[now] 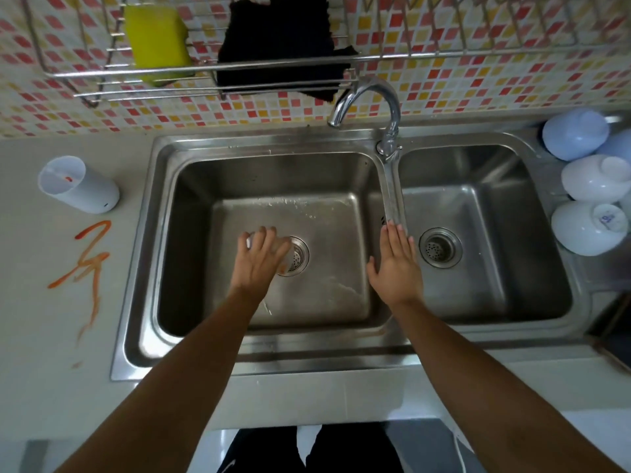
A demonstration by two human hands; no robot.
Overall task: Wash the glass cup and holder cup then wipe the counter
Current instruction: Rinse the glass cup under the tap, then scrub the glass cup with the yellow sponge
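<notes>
Glass cup [285, 252] under left hand [261, 259]

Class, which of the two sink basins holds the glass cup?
The larger left basin: the left hand grips the glass cup there, beside its drain.

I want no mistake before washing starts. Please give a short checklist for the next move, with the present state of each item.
1. Glass cup in the left basin, gripped by left hand: ok.
2. Right hand free, fingers straight: ok.
3. Water from tap: not ok, no stream visible.
4. Sponge in hand: not ok, it is on the rack.
5. Holder cup in the sink: not ok, it lies on the counter.
</notes>
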